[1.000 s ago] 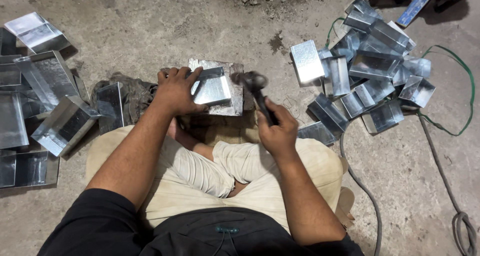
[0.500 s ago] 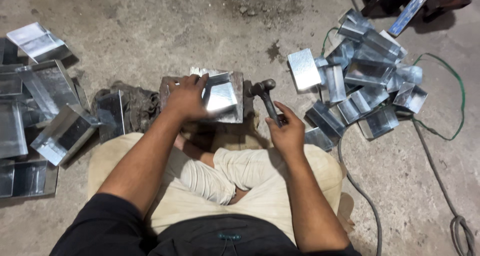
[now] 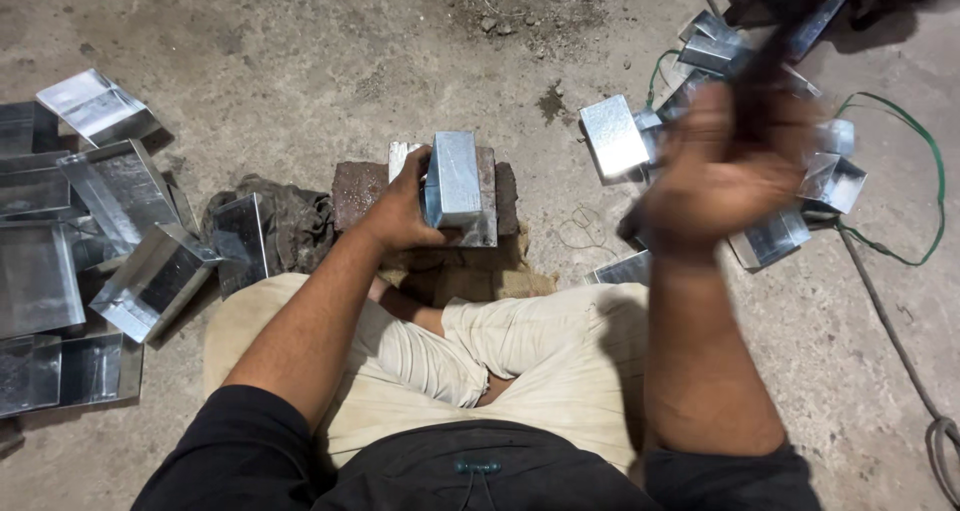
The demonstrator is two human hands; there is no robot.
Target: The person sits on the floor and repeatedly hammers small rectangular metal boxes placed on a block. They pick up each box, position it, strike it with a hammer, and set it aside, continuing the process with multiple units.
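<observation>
A concrete floor carries everything. Along its left edge lies a spread of shiny sheet-metal trays; toward the right edge sits a heap of folded metal boxes beside a green cable. At the centre, a dark block supports a small folded sheet-metal box. The box looks light, stiff and sharp-edged, best gripped by its flat sides. The left hand is curled around its left side, pinning it down. The right hand, blurred and raised, is closed around a dark hammer handle.
</observation>
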